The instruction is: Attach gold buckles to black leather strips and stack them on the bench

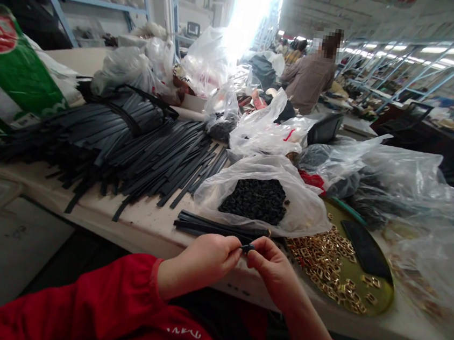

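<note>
Both my hands meet at the table's front edge, pinched on one small black piece (247, 247). My left hand (205, 262) grips its left end with closed fingers. My right hand (271, 266) pinches its right end. Just beyond my fingers lies a short stack of black strips (213, 226). Behind that sits an open clear bag of small black pieces (256, 199). To the right, a round gold tray (379, 300) holds several gold buckles (325, 259) and a flat black piece (365, 248).
A big heap of long black strips (132, 146) covers the table's left half, beside a green and white sack (9, 77). Clear plastic bags (408, 183) crowd the back and right. A person in a brown top (309, 78) sits farther back.
</note>
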Action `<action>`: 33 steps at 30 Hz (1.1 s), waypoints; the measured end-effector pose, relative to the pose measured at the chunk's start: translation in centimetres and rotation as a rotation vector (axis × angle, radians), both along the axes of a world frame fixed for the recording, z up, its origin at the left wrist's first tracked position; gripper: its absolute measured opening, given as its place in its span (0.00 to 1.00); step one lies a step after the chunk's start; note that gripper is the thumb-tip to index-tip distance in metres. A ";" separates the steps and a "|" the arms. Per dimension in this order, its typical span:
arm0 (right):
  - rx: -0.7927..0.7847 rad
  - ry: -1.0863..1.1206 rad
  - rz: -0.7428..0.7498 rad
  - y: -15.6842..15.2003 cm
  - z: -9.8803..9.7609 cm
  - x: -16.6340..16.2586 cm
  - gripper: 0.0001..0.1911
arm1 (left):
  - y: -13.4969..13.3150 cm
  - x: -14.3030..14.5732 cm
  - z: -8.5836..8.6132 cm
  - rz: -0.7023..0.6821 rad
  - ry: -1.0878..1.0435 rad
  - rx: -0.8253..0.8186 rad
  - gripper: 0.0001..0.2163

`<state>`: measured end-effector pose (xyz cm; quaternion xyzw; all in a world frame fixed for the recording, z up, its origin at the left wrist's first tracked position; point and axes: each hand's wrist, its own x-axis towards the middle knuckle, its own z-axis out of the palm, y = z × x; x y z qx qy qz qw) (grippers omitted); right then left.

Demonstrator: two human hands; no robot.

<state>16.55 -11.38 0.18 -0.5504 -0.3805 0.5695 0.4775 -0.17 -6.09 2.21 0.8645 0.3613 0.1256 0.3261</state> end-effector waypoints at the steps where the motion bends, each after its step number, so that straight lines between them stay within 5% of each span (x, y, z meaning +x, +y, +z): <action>1: 0.002 0.013 -0.018 0.0 -0.2 -0.3 0.13 | 0.0 0.1 -0.2 0.008 0.003 -0.001 0.13; 6: 0.048 0.032 -0.131 0.0 -0.8 -1.4 0.16 | 0.1 0.2 -0.7 0.046 -0.004 -0.038 0.12; 23: 0.141 -0.312 -0.102 -1.0 -0.7 -1.4 0.11 | -0.3 -0.6 -1.0 -0.014 -0.077 -0.171 0.14; 33: -0.100 0.155 -0.205 -1.7 -3.2 -1.9 0.12 | -0.6 -0.6 -1.2 -0.050 -0.070 -0.272 0.14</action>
